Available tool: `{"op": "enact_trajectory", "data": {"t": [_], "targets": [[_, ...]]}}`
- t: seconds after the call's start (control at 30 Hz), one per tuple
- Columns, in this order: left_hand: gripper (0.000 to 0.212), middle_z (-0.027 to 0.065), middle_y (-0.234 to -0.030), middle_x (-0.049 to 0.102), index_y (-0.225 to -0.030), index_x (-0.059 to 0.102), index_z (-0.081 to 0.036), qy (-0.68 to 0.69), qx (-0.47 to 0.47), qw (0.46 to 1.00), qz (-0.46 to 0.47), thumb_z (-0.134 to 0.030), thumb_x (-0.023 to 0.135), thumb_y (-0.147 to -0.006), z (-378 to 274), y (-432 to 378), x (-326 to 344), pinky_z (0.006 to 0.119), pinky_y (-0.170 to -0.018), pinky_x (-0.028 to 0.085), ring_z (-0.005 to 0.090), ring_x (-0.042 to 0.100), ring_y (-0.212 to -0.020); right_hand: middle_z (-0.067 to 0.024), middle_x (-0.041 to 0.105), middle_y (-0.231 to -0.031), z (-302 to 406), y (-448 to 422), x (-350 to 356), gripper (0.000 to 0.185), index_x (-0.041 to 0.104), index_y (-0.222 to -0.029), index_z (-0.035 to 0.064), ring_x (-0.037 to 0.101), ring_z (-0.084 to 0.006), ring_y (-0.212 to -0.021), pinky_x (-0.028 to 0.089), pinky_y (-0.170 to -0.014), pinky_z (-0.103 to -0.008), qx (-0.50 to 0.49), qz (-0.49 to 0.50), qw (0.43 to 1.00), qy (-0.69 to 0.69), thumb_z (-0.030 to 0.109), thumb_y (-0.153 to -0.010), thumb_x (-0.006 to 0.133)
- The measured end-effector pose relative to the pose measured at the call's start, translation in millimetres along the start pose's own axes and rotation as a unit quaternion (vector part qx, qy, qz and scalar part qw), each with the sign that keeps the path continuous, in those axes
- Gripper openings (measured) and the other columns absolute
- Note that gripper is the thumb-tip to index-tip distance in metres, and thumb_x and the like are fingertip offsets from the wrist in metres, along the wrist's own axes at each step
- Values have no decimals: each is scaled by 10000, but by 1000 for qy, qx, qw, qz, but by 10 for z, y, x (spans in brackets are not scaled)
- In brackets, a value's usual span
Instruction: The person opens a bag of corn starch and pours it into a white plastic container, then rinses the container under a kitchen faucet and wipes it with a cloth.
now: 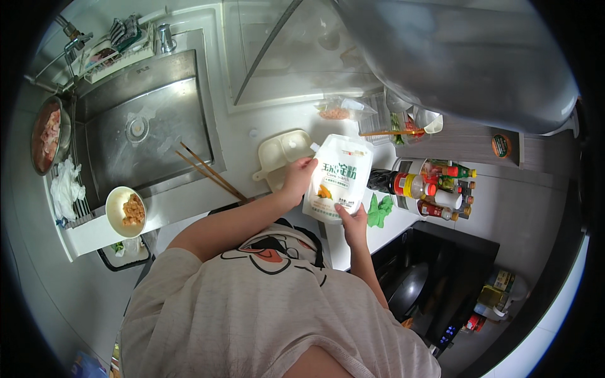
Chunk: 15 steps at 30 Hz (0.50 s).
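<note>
A white plastic spout pouch [338, 175], printed with corn cobs and writing, is held up in front of my body by both hands. My left hand [300, 178] grips its left edge, a little below the pale spout cap [315, 147]. At the bottom edge my right hand [353, 221] pinches the pouch, thumb on the front face; its other fingers are mostly hidden behind. Partly covered by the left hand and pouch, a cream compartment tray [288, 144] lies on the counter. Just right of the pouch is a crumpled green cloth or bag [379, 210].
Wooden chopsticks [208, 170] lean over the edge of a steel sink [142, 118]. Left are a bowl of chopped meat [133, 210] and a metal basin of meat [51, 134]. Right stand a dark sauce bottle [409, 184], several condiment bottles and a black cooktop with a wok [409, 290]. A range hood [463, 56] overhangs.
</note>
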<state>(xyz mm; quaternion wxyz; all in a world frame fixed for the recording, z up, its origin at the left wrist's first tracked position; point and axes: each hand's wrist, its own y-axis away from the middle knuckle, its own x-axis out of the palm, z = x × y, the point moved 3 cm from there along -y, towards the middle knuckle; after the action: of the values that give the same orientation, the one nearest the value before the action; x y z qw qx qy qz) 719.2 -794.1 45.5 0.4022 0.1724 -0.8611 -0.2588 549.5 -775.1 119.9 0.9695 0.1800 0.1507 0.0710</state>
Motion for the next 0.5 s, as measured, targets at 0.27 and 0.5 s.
{"op": "enact_trajectory", "data": {"t": [0.27,0.5], "targets": [[158,63,-751,610,-909,581,9,-293,212,924,121,-131,553,-842,-575,650,314,234,-577,441,86,557,-660,-71,585,-1047,-257,11,-8,402,507,-1118,1,545,-142,-945,419,-834,-272,43,84,987,-132,-16,-734,627],[272,130,-949,585,-979,560,-17,-417,437,792,87,-167,633,-764,-1112,793,205,317,-723,453,271,570,-833,-82,574,-1042,159,-428,-145,335,531,-1069,-13,541,-155,-963,419,-853,-274,-59,9,974,-220,-72,-745,595]]}}
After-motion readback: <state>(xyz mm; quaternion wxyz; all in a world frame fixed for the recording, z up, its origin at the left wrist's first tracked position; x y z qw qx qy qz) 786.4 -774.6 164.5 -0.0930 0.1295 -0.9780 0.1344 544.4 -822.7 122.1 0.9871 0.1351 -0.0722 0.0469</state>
